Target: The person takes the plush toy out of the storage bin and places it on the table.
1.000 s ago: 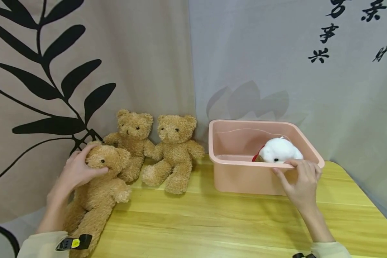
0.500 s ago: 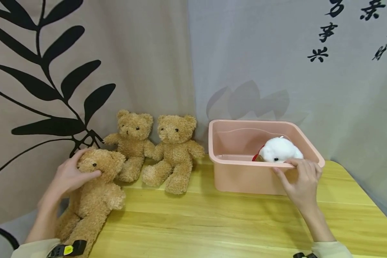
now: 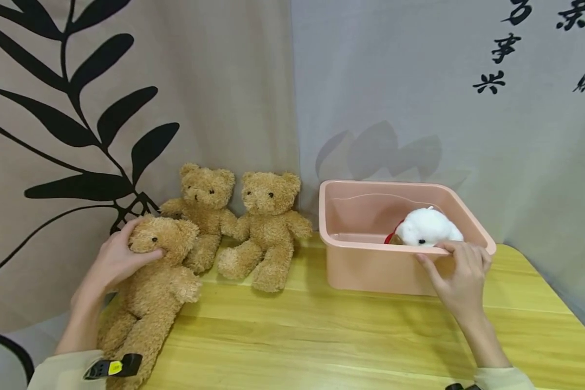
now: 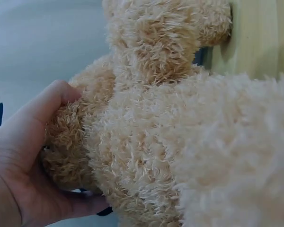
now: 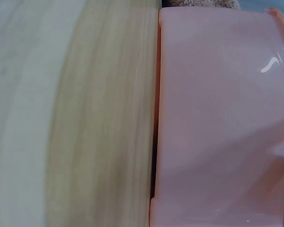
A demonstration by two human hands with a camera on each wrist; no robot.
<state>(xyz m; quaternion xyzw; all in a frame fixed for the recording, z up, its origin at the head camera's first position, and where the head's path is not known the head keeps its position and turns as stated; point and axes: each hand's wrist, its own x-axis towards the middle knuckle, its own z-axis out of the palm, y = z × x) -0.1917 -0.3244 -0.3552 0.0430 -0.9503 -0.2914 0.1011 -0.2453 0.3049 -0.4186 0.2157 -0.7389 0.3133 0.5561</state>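
The right hand (image 3: 460,276) pinches the rim of the pink tub (image 3: 370,271), which holds what looks like a white plush toy (image 3: 429,227).

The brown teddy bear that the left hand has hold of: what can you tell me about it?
The teddy bear is a tan, curly-furred plush with small dark eyes and round ears. It slumps at the left edge of the wooden table, leaning back towards the curtain, legs stretched towards the camera. The left hand grips its head, fingers over the top and thumb under the muzzle. It sits next to the second bear; whether they touch is unclear.
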